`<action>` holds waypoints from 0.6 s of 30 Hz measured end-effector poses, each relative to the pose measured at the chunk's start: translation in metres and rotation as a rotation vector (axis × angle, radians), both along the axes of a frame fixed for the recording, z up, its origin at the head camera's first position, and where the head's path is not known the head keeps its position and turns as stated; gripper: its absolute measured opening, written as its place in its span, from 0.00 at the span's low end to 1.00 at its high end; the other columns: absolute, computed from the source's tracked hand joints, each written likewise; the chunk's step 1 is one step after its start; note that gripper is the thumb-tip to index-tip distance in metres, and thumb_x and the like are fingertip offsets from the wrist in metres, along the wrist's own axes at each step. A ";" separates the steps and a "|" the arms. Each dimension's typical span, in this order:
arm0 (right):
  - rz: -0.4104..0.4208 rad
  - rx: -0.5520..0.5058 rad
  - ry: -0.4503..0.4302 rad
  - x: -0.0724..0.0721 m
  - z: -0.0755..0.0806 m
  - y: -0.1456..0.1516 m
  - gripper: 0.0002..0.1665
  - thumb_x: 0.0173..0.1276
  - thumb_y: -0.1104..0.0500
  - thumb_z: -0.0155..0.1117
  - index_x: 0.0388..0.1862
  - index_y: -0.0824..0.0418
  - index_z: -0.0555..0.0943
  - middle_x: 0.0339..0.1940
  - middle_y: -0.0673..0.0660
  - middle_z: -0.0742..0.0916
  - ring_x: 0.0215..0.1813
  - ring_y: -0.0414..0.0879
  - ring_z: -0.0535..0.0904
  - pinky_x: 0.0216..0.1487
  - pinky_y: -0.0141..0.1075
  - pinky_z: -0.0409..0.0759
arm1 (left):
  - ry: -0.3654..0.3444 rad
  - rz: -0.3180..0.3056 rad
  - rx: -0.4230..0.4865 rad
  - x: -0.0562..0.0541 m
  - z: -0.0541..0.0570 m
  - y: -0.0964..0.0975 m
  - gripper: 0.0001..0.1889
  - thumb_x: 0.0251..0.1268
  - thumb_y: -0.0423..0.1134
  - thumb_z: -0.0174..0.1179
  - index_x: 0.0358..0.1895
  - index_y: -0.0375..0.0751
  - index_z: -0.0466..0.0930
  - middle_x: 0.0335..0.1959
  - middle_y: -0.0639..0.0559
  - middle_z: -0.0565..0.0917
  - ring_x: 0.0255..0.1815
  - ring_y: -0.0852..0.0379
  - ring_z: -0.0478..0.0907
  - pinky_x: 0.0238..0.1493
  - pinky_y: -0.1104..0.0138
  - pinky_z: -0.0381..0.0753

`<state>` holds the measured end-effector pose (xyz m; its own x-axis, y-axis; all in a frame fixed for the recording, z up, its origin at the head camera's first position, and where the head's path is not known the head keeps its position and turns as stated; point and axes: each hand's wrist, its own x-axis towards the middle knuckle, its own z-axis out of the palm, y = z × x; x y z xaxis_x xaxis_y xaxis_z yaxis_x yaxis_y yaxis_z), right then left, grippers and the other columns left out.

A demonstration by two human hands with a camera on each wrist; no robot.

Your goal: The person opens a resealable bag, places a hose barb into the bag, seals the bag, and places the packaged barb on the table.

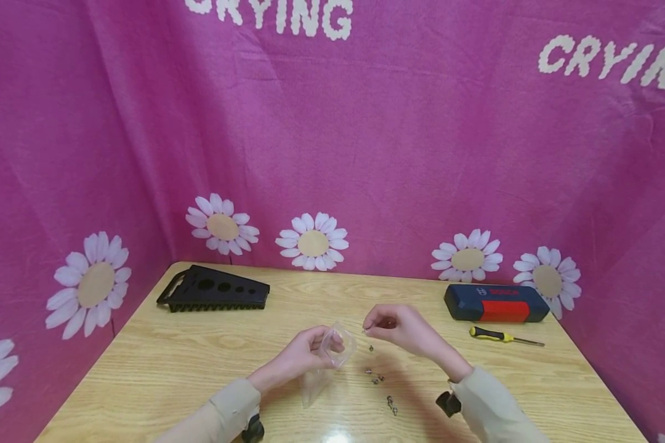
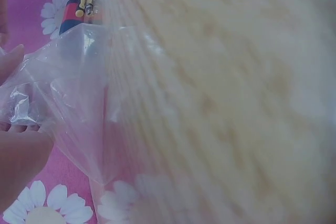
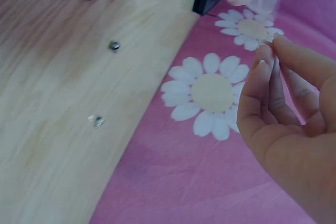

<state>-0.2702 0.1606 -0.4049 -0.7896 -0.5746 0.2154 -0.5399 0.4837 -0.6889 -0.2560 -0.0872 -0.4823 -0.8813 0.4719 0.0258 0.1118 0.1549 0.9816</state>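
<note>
My left hand (image 1: 313,348) grips a clear plastic bag (image 1: 338,348) near its wide mouth, and the bag's lower part hangs down toward the table. In the left wrist view the thumb and fingers (image 2: 21,153) are around the crinkled bag (image 2: 79,98). Just right of the bag's mouth is my right hand (image 1: 400,327), its thumb and fingertips (image 3: 266,52) pinched together on what looks like a small screw, mostly hidden. Several small silvery screws (image 1: 375,379) lie scattered on the table below the hands; one screw (image 3: 114,45) sits apart from a cluster.
A wooden table (image 1: 199,363) stands against a pink daisy-print cloth (image 1: 399,154). At the back left lies a black holder with holes (image 1: 221,288). Toward the right are a blue and red Bosch case (image 1: 496,303) and a yellow and black screwdriver (image 1: 504,336).
</note>
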 end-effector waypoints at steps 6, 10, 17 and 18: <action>0.019 0.002 0.009 0.001 0.009 -0.015 0.05 0.65 0.58 0.70 0.36 0.59 0.85 0.32 0.52 0.90 0.32 0.30 0.79 0.37 0.27 0.81 | -0.006 -0.008 0.016 -0.001 0.000 0.000 0.19 0.57 0.24 0.66 0.52 0.30 0.75 0.52 0.36 0.83 0.56 0.53 0.81 0.54 0.66 0.82; 0.062 0.020 0.043 0.000 0.011 -0.025 0.03 0.64 0.60 0.70 0.35 0.59 0.86 0.31 0.52 0.90 0.31 0.29 0.78 0.35 0.26 0.81 | -0.005 -0.010 0.008 -0.001 -0.001 0.000 0.18 0.58 0.25 0.66 0.53 0.32 0.76 0.53 0.36 0.84 0.57 0.50 0.81 0.58 0.63 0.81; 0.091 0.038 0.035 0.002 0.013 -0.038 0.02 0.64 0.64 0.69 0.35 0.62 0.86 0.31 0.54 0.90 0.30 0.29 0.78 0.33 0.26 0.80 | 0.008 -0.029 0.008 -0.001 0.002 0.001 0.19 0.60 0.27 0.66 0.54 0.33 0.75 0.54 0.36 0.83 0.59 0.47 0.81 0.61 0.60 0.79; 0.090 0.039 0.031 0.002 0.013 -0.038 0.02 0.64 0.65 0.69 0.35 0.62 0.86 0.31 0.54 0.90 0.30 0.29 0.78 0.33 0.26 0.79 | 0.007 -0.032 0.008 -0.001 0.002 0.001 0.19 0.60 0.27 0.66 0.54 0.33 0.75 0.54 0.36 0.83 0.59 0.47 0.81 0.61 0.60 0.79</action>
<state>-0.2683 0.1226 -0.3922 -0.7277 -0.6513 0.2151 -0.6030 0.4581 -0.6531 -0.2572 -0.0862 -0.4800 -0.8654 0.4999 0.0353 0.1230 0.1437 0.9819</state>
